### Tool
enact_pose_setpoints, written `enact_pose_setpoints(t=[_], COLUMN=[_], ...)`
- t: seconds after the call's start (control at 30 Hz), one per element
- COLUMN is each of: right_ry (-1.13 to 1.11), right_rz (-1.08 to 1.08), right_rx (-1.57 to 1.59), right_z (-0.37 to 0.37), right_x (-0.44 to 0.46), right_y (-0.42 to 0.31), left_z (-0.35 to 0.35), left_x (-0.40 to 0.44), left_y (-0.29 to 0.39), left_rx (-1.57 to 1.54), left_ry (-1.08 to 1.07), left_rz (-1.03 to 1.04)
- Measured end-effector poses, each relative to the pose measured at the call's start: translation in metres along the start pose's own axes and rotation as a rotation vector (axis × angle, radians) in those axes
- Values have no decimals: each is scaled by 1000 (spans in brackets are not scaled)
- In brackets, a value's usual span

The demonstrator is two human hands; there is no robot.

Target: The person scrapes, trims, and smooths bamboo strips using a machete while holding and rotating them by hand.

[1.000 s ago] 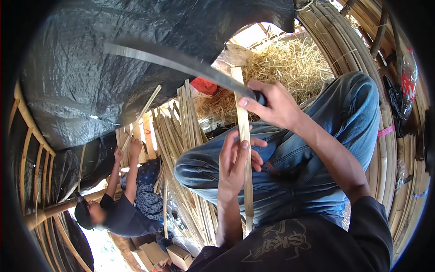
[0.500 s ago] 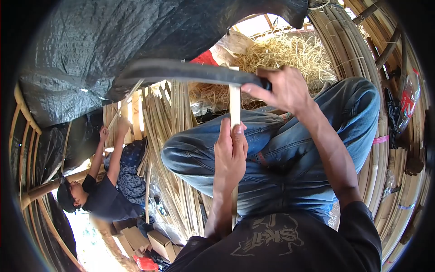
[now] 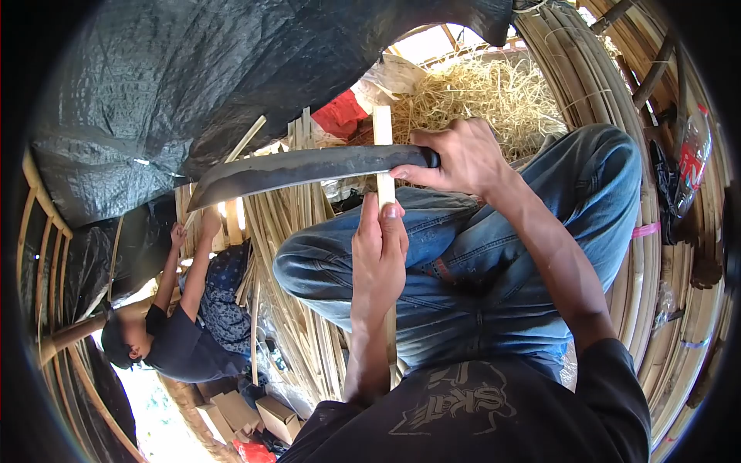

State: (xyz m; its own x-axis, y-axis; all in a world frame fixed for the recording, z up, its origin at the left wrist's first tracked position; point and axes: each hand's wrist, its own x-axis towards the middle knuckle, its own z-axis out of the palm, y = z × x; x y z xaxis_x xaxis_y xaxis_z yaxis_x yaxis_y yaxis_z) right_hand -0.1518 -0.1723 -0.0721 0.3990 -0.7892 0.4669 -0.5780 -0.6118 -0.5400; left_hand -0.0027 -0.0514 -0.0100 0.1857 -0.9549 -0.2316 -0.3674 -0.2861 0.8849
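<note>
My left hand (image 3: pixel 380 258) is closed around a pale bamboo strip (image 3: pixel 383 123), held upright above my crossed legs. The strip's lower part runs down behind my wrist toward my shirt. In my right hand (image 3: pixel 463 158) is the dark handle of a machete (image 3: pixel 309 168), fingers wrapped round it. The long, curved blade points left and crosses over the strip a little above my left thumb. My right thumb lies along the blade's base, close to the strip.
Left, another person (image 3: pixel 185 332) raises both arms toward a thin stick. Split bamboo strips (image 3: pixel 309 309) lie beside my knee. Shavings (image 3: pixel 486 96) are heaped ahead. Black sheeting (image 3: pixel 154 92) hangs at upper left; bamboo bundles (image 3: pixel 571 69) and a plastic bottle (image 3: pixel 693 162) are on the right.
The machete and my right hand have come down along the strip, nearer my left hand. My left hand and the strip have shifted slightly left.
</note>
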Motion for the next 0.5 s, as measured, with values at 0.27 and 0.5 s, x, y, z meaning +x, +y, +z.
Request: enact_pose_setpoints(t=[0.27,0.5], right_ry=[-46,49], right_rz=[25,-60], right_rx=[-54,-91], right_z=[-1,4], right_x=[5,4], right_y=[11,26], left_z=[-6,-17], left_x=[-3,-14], left_y=[0,10], left_rx=[-27,17], left_ry=[-17,-42], left_rz=[-20,-61])
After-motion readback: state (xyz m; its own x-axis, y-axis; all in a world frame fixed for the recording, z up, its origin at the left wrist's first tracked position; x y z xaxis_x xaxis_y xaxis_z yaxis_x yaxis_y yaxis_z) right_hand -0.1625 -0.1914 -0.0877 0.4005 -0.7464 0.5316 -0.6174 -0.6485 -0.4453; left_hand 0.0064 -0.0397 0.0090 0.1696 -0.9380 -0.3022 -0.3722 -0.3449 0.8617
